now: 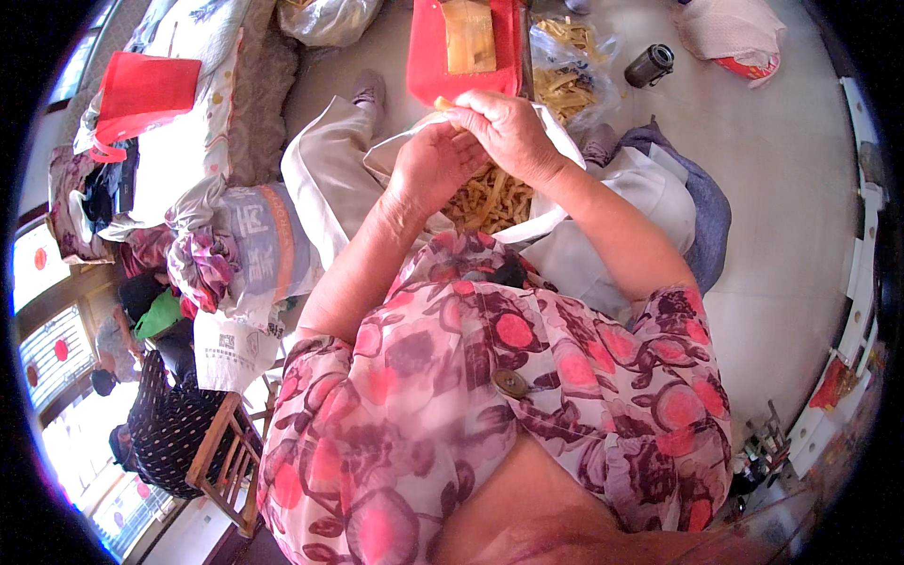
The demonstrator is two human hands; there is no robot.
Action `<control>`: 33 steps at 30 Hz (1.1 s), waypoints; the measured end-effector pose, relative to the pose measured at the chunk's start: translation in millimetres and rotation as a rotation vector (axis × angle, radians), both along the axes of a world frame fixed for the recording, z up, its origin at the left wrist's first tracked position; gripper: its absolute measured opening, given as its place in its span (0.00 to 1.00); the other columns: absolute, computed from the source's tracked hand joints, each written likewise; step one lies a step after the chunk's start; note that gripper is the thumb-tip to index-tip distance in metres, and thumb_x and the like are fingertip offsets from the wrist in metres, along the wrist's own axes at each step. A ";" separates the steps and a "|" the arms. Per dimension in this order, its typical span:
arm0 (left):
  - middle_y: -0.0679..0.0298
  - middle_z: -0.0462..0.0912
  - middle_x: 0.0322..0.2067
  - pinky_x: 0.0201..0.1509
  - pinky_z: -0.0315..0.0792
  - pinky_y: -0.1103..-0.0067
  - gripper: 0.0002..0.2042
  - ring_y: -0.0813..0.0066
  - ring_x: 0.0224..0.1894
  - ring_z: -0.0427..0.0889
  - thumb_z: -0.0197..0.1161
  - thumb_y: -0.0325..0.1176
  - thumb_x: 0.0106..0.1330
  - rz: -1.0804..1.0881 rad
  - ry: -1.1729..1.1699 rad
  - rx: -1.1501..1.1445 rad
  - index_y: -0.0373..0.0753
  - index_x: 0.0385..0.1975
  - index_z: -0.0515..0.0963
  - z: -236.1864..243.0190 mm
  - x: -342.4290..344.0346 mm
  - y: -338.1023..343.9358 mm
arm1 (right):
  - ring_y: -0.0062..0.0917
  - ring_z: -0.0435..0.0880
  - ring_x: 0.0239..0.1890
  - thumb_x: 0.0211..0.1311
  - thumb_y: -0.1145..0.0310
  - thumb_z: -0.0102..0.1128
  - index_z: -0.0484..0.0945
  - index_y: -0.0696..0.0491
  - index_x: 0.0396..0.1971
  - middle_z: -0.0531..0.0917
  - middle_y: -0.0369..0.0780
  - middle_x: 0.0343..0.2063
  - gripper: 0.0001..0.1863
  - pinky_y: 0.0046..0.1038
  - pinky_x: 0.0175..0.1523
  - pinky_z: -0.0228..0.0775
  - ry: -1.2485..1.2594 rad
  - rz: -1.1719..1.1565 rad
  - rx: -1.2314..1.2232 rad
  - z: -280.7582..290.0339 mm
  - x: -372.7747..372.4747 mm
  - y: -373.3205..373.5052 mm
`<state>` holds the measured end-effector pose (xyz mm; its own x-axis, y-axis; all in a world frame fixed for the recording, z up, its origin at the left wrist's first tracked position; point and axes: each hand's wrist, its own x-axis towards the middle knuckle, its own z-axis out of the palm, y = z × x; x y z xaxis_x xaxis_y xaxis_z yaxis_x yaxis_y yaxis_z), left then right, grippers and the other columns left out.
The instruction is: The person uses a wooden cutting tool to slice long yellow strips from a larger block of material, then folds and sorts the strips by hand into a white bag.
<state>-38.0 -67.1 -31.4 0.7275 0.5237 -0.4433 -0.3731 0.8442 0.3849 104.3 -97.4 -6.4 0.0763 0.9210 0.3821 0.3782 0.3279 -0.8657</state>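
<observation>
Over my lap, my right hand (508, 132) pinches a small yellow-brown strip (443, 104), its end poking out past the fingertips. My left hand (433, 169) is close under it, palm turned inward and fingers curled; what lies in them is mostly hidden by the right hand. Below both hands, a white bag (544, 218) sits open between my legs. Inside it is a heap of yellow-brown strips (490, 202), of a kind I cannot tell.
Ahead stands a red stool-like surface (426, 56) with a flat tan slab (469, 38) on it. Beside it are a clear plastic bag (603, 80) of tan strips and a dark flask (650, 66). At left are a red bag (151, 89), a wooden chair (217, 447) and another person (174, 424).
</observation>
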 end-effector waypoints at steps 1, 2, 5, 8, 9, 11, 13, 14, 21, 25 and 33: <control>0.54 0.72 0.48 0.57 0.65 0.69 0.17 0.59 0.51 0.72 0.37 0.36 0.68 -0.029 -0.128 -0.003 0.30 0.46 0.65 -6.0 -4.0 2.3 | 0.37 0.78 0.24 0.59 0.65 0.56 0.75 0.56 0.27 0.78 0.45 0.20 0.10 0.31 0.29 0.68 0.040 0.027 -0.072 3.0 1.7 0.1; 0.54 0.72 0.47 0.56 0.66 0.69 0.16 0.60 0.50 0.73 0.38 0.35 0.68 -0.058 -0.255 -0.005 0.29 0.46 0.65 -9.3 -6.7 2.5 | 0.36 0.78 0.24 0.60 0.64 0.55 0.75 0.57 0.27 0.78 0.45 0.20 0.10 0.30 0.28 0.68 0.079 0.053 -0.144 4.3 2.3 0.4; 0.58 0.76 0.44 0.47 0.71 0.75 0.16 0.69 0.44 0.76 0.38 0.37 0.69 0.063 0.193 0.159 0.34 0.46 0.68 -1.4 10.0 -1.9 | 0.25 0.76 0.23 0.61 0.64 0.55 0.75 0.58 0.28 0.77 0.42 0.19 0.11 0.25 0.29 0.67 0.040 0.098 -0.176 -9.4 2.0 2.3; 0.62 0.76 0.40 0.42 0.72 0.77 0.14 0.73 0.39 0.76 0.41 0.35 0.68 -0.133 0.579 0.757 0.35 0.45 0.69 -45.1 -2.9 11.1 | 0.18 0.74 0.24 0.63 0.65 0.53 0.74 0.59 0.29 0.77 0.40 0.18 0.11 0.21 0.30 0.66 0.095 0.074 -0.200 -9.0 3.6 5.0; 0.63 0.76 0.39 0.41 0.71 0.78 0.13 0.75 0.37 0.75 0.42 0.34 0.68 -0.203 0.659 0.930 0.36 0.45 0.69 -48.0 -4.4 11.9 | 0.18 0.74 0.24 0.63 0.66 0.53 0.74 0.59 0.30 0.77 0.40 0.19 0.11 0.21 0.31 0.66 0.120 0.009 -0.176 -4.6 4.7 5.7; 0.66 0.75 0.36 0.39 0.71 0.79 0.12 0.77 0.34 0.74 0.43 0.33 0.67 -0.264 0.740 1.126 0.36 0.44 0.70 -53.6 -6.7 12.2 | 0.22 0.77 0.25 0.64 0.65 0.51 0.74 0.58 0.33 0.78 0.41 0.21 0.10 0.24 0.32 0.68 0.068 -0.104 -0.113 -9.0 7.8 9.5; 0.69 0.76 0.31 0.37 0.71 0.81 0.09 0.79 0.33 0.74 0.46 0.30 0.65 -0.130 0.333 0.427 0.38 0.40 0.73 -2.6 9.6 1.8 | 0.27 0.79 0.27 0.65 0.65 0.49 0.73 0.58 0.34 0.79 0.42 0.23 0.11 0.27 0.33 0.69 -0.023 -0.119 -0.042 -10.6 7.6 8.1; 0.70 0.75 0.29 0.35 0.69 0.82 0.09 0.81 0.32 0.73 0.48 0.28 0.62 -0.113 0.401 0.517 0.36 0.37 0.73 8.6 10.9 1.5 | 0.30 0.80 0.28 0.65 0.65 0.49 0.73 0.58 0.35 0.79 0.42 0.24 0.11 0.28 0.34 0.69 -0.067 -0.122 -0.007 -10.9 6.3 7.4; 0.55 0.74 0.28 0.42 0.65 0.67 0.11 0.54 0.35 0.72 0.55 0.24 0.51 0.294 1.061 1.761 0.38 0.35 0.75 30.7 3.3 6.3 | 0.27 0.73 0.15 0.63 0.64 0.50 0.71 0.57 0.31 0.73 0.36 0.18 0.10 0.28 0.24 0.67 0.701 0.167 -0.371 -21.2 8.6 15.7; 0.53 0.72 0.34 0.42 0.65 0.67 0.13 0.53 0.37 0.70 0.52 0.19 0.50 0.348 0.998 1.876 0.37 0.37 0.72 35.5 5.8 6.7 | 0.24 0.75 0.16 0.64 0.63 0.50 0.69 0.57 0.28 0.75 0.37 0.18 0.12 0.27 0.23 0.67 0.493 0.162 -0.374 -6.6 7.1 10.6; 0.55 0.72 0.35 0.46 0.66 0.72 0.07 0.59 0.40 0.73 0.48 0.27 0.62 0.184 0.761 1.415 0.35 0.38 0.71 21.6 2.3 9.2 | 0.43 0.78 0.27 0.62 0.56 0.51 0.71 0.55 0.29 0.77 0.47 0.19 0.16 0.37 0.29 0.67 -0.142 0.116 -0.115 12.0 12.8 -0.1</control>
<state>-35.6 -57.9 -9.8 0.4608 0.8556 0.2358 0.2070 -0.3620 0.9089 117.0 -97.5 5.7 -0.0794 0.9587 0.2731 0.4643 0.2780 -0.8409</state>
